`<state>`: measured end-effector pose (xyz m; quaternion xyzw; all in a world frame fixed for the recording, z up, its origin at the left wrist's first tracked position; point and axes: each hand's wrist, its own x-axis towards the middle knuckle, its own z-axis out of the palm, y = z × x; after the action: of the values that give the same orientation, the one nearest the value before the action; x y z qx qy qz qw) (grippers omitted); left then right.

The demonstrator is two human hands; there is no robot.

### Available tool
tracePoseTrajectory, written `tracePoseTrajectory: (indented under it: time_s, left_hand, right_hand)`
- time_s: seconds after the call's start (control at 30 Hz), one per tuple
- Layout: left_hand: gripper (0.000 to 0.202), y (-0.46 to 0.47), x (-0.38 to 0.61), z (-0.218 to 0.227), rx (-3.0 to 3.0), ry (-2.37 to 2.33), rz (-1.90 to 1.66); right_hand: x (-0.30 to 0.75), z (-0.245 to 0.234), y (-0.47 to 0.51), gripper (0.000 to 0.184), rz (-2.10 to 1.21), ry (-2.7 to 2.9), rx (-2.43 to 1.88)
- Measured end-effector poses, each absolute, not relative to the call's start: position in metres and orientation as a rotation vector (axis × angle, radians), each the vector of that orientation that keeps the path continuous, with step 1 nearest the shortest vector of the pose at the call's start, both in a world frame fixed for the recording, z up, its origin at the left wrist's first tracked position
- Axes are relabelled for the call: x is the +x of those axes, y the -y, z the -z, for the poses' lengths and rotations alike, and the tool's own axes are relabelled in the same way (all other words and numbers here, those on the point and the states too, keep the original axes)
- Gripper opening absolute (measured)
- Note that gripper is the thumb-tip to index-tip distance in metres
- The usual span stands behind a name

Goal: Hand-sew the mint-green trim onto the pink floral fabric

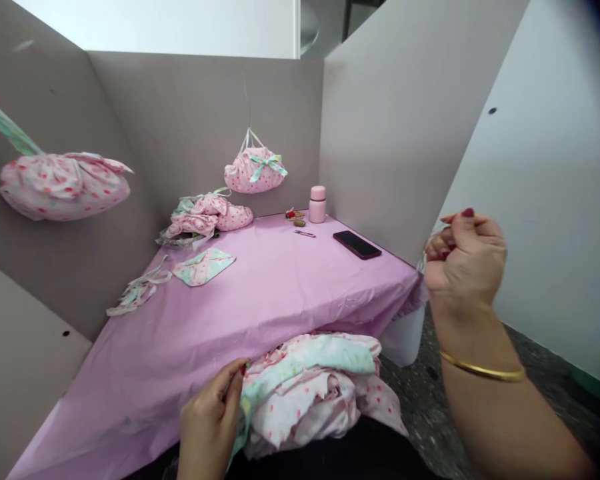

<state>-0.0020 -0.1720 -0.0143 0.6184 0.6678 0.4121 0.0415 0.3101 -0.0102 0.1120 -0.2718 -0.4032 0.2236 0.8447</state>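
Observation:
On my lap, against the table's front edge, lies a bundle of pink dotted and mint-green patterned fabric [310, 387], crumpled and folded over itself. My left hand [213, 417] is closed in a pinch at the left end of the bundle's mint strip. Well away to the right, my right hand [467, 257] is raised beside the partition with its fingers curled and pinched together. Whatever it holds, if anything, is too fine to make out. A gold bangle [483, 370] circles the right wrist.
Grey partitions [205, 100] enclose the pink-covered table [260, 287]. On it are a phone [357, 245], a pink bottle [317, 205], small snips [305, 234], a patterned fabric piece [205, 267] and a fabric pile [205, 217]. Dotted pouches hang at the back [256, 172] and left [65, 187].

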Motion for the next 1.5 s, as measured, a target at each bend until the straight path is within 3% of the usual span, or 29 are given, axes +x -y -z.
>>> tracePoseTrajectory:
  time_s: [0.13, 0.2, 0.27, 0.33, 0.43, 0.6, 0.87, 1.03, 1.5]
  left_hand:
    - [0.031, 0.171, 0.003, 0.011, 1.742, -1.987, -1.242]
    - [0.031, 0.171, 0.004, 0.009, 1.704, -1.912, -1.224]
    - [0.030, 0.171, 0.007, 0.008, 1.703, -1.833, -1.214]
    - [0.029, 0.172, 0.010, 0.006, 1.686, -1.775, -1.215]
    - [0.027, 0.175, 0.016, 0.001, 1.632, -1.705, -1.231]
    - [0.026, 0.179, 0.022, -0.005, 1.584, -1.604, -1.254]
    - [0.021, 0.177, 0.026, -0.004, 1.536, -1.609, -1.318]
    - [0.031, 0.178, 0.028, -0.007, 1.503, -1.679, -1.262]
    - [0.023, 0.182, 0.029, -0.014, 1.317, -1.529, -1.301]
  right_hand:
    - [0.307, -0.101, -0.004, 0.009, -0.397, 1.182, -0.885]
    - [0.295, -0.090, -0.003, 0.030, -0.374, 1.341, -1.012]
    - [0.274, -0.076, 0.009, 0.030, -0.356, 1.537, -1.124]
    - [0.247, -0.062, 0.031, 0.017, -0.624, 1.756, -1.072]
    - [0.209, -0.045, 0.071, 0.020, -1.062, 2.000, -0.958]
    - [0.183, -0.032, 0.106, 0.013, -1.079, 2.151, -0.793]
    - [0.176, -0.017, 0.106, 0.013, -1.391, 1.872, -0.843]
    - [0.178, -0.021, 0.111, 0.015, -1.251, 1.904, -0.778]
    - [0.187, -0.026, 0.117, 0.015, -0.976, 2.049, -0.799]
